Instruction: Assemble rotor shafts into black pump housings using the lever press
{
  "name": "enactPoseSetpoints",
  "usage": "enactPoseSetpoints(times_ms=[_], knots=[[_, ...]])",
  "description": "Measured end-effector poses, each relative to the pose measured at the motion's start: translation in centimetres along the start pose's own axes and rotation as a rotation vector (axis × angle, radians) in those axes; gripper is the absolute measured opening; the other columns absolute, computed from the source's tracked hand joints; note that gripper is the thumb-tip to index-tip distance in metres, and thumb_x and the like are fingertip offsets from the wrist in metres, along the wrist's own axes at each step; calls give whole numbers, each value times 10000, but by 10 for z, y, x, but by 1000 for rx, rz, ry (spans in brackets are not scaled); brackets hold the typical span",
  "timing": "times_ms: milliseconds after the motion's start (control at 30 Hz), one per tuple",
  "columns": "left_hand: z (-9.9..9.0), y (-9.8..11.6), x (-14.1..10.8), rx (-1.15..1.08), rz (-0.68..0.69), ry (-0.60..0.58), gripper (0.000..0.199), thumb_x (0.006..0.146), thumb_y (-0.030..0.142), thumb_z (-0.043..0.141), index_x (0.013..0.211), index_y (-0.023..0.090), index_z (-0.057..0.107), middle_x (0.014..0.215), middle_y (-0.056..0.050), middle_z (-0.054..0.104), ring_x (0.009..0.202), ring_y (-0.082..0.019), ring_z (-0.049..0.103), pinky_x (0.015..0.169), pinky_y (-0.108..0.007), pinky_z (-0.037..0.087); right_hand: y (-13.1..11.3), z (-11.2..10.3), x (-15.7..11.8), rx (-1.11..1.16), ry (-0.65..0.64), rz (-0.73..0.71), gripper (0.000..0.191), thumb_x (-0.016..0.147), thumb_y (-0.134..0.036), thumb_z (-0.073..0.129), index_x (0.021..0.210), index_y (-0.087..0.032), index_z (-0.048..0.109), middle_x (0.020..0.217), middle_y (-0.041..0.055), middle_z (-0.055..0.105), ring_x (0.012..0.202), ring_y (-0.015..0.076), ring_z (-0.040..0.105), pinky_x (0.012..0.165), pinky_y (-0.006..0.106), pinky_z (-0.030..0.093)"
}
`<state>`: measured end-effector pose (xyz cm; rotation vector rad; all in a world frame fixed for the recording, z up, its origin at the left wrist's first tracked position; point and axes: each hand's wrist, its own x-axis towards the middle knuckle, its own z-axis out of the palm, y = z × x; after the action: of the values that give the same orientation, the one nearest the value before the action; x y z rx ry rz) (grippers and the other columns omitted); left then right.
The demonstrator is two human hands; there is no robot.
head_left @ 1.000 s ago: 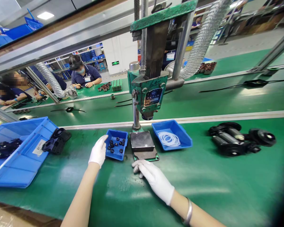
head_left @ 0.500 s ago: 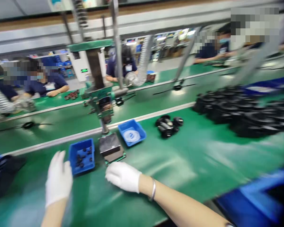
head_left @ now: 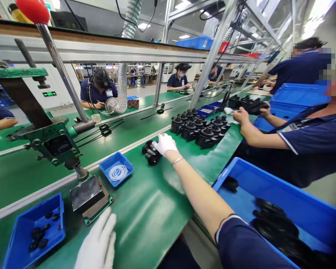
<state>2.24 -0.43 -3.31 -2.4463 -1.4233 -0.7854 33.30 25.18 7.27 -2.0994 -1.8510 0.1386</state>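
My left hand [head_left: 98,241], in a white glove, lies flat with its fingers out in front of the press. It holds nothing. My right hand [head_left: 165,145], gloved too, reaches forward to a small cluster of black cylindrical parts [head_left: 151,152] on the green mat. Its fingers are bent over the right side of the cluster and appear closed on one part, which the hand mostly hides. Between my hands stands a blue tray of white rings [head_left: 118,172]. The green hand press [head_left: 58,144] with its metal block [head_left: 86,194] is left of that tray.
Rows of black housings [head_left: 200,129] stand beyond my right hand. A blue bin [head_left: 268,179] with black parts is at the right. A small blue tray [head_left: 61,215] holds black caps. A co-worker's arm [head_left: 266,140] reaches in from the right. The press lever [head_left: 64,78] rises at left.
The view has swung to the right. My right hand has gone from in front of the press to the black cylindrical parts. My left hand has moved rightward, to before the press.
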Motion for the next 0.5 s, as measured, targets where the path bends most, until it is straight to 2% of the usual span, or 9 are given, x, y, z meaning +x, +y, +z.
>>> enactPoseSetpoints(times_ms=[100, 200, 333, 433, 500], knots=[[18, 20, 12, -15, 67, -33, 369, 945, 256, 469, 1299, 174, 533, 1333, -126, 610, 1112, -190, 663, 857, -247, 587, 9, 8, 25, 51, -148, 19, 382, 910, -353, 628, 1225, -143, 576, 1214, 138, 583, 1093, 284, 575, 926, 472, 475], [34, 27, 10, -27, 83, -16, 344, 952, 260, 455, 1272, 184, 553, 1282, -115, 648, 1080, -193, 678, 826, -266, 602, 19, 21, 31, 147, -216, -13, 316, 945, -362, 600, 1177, -148, 593, 1169, 88, 607, 1018, 221, 611, 891, 430, 517], [41, 28, 5, -43, 70, -44, 329, 944, 264, 474, 1255, 209, 566, 1261, -109, 660, 1061, -215, 684, 811, -314, 616, 29, 35, 25, 291, -173, -77, 251, 926, -304, 622, 1122, -147, 630, 1132, 78, 628, 1031, 219, 608, 926, 433, 497], [38, 32, 6, -68, 27, -64, 306, 936, 230, 473, 1223, 214, 578, 1250, -116, 661, 1063, -232, 678, 827, -354, 613, 28, 38, 28, 397, -104, -90, 134, 794, -189, 703, 926, -170, 707, 1085, 78, 647, 1093, 244, 576, 1030, 409, 414], [35, 34, 8, -90, -5, -82, 302, 927, 196, 471, 1207, 216, 581, 1249, -117, 657, 1073, -239, 670, 842, -370, 607, 25, 39, 32, 494, -45, -68, 150, 694, -122, 713, 835, -174, 713, 1060, 85, 651, 1127, 266, 556, 1052, 379, 389]])
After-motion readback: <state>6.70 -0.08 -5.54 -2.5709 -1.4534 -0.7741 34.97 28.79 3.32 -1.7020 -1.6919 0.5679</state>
